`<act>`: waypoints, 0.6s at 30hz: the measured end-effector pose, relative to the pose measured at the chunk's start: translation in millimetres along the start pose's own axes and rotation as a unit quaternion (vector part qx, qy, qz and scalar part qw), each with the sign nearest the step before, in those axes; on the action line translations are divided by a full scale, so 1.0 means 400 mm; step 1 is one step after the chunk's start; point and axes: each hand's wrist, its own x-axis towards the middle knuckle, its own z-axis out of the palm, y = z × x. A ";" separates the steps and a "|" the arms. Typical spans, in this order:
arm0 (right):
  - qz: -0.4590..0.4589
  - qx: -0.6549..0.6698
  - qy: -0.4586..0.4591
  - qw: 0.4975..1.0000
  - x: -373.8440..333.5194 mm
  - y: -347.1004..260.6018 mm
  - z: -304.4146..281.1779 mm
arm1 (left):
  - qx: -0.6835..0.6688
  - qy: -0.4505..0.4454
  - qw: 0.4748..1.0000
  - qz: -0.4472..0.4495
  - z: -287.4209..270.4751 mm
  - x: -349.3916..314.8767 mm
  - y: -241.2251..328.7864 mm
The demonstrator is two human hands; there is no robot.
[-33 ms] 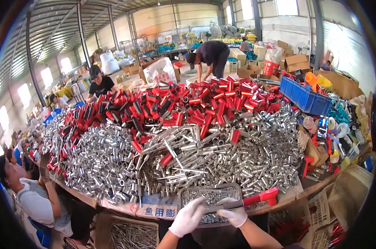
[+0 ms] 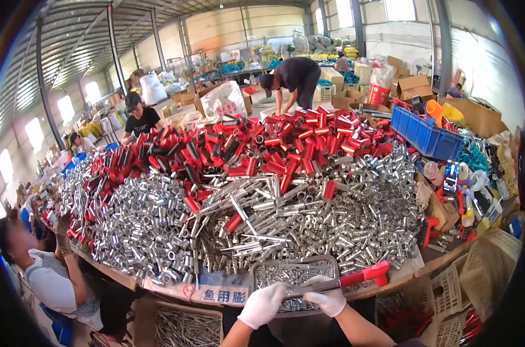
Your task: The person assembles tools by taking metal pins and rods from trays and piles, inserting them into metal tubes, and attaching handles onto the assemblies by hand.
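Note:
White gloves cover both my hands. My right hand is closed around the grey metal tube of a long red-handled tool, held level above the front table edge. The tool's red end, with a short bent grip, points right. At its left end my left hand has its fingers pressed together; whether they grip the tube or a small part is hidden. Just beyond and below the tool sits a dark tray of small metal pins or screws.
Silver sleeves, metal rods, springs and red handles heap the table. A blue crate and lit phone stand right. A bin of rods is below left. A seated person is at left; others work beyond.
My left hand has shifted slightly down and its fingers look closer together at the tool's left end. The seated person at left has turned the head a little. The tool has hardly moved.

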 end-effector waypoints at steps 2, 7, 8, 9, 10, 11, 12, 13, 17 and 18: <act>-0.010 -0.020 -0.016 1.000 0.003 0.021 -0.020 | -0.070 -0.046 0.993 -0.084 0.002 -0.003 0.033; -0.037 0.027 0.000 0.999 0.014 0.041 -0.018 | -0.153 0.035 0.988 -0.012 0.013 0.010 -0.013; -0.029 0.017 -0.006 0.999 0.017 0.040 -0.018 | -0.210 -0.055 0.967 -0.132 0.017 0.019 -0.049; -0.028 0.019 0.002 0.999 0.012 0.034 -0.019 | -0.181 -0.040 0.982 -0.028 0.015 0.019 -0.031; -0.028 0.018 0.001 0.999 0.016 0.032 -0.019 | -0.182 -0.040 0.982 -0.028 0.018 0.019 -0.006; -0.036 0.041 0.010 0.998 0.021 0.030 -0.019 | -0.144 0.077 0.985 0.064 0.025 0.024 0.023; -0.043 0.065 0.019 0.997 0.021 0.029 -0.014 | -0.102 0.191 0.964 0.153 0.031 0.022 0.037; -0.067 0.041 0.048 0.996 0.021 0.026 -0.005 | -0.169 0.156 0.967 0.106 0.053 0.026 -0.004; -0.041 0.043 0.039 0.997 0.023 0.026 -0.018 | -0.246 -0.009 0.969 -0.032 0.037 0.031 -0.027; -0.037 0.053 0.059 0.996 0.025 0.033 -0.022 | -0.247 -0.008 0.969 -0.033 0.048 0.030 -0.016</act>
